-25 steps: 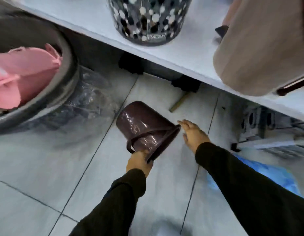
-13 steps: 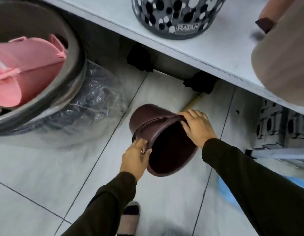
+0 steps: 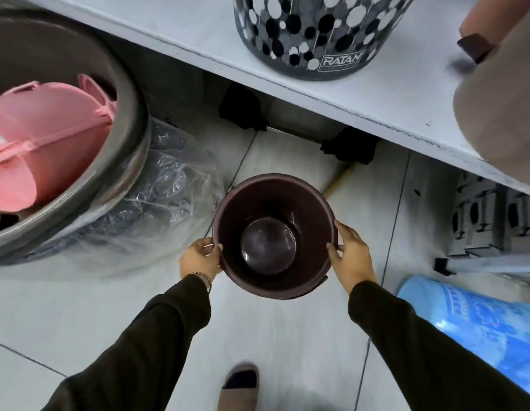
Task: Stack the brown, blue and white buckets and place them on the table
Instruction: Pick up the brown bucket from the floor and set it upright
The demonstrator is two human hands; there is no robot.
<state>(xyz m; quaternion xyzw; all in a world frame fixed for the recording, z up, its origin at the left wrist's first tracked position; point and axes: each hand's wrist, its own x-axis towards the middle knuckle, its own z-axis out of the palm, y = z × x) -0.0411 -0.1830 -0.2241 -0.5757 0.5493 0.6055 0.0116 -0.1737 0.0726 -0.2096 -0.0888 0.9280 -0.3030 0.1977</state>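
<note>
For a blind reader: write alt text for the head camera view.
Two hands, left hand and right hand, hold an upright, empty brown bucket by its rim above a tiled floor. A white table edge with a spotted basket runs above; a pink bucket lies in a grey tub at left.

— What is differing from a second ago?

— The brown bucket (image 3: 274, 235) is now sitting upright with its mouth facing up; before, it was lying on its side, mouth turned to the near right.

— And the hands?

— The left hand (image 3: 200, 258) is pressing the left side of the rim, no longer gripping the near edge. The right hand (image 3: 351, 253), which was hovering apart beside the bucket, is now touching its right side.

— Anything else?

— A shoe (image 3: 240, 387) is showing at the near edge, and the blue bag (image 3: 477, 324) is filling more of the near right.
</note>
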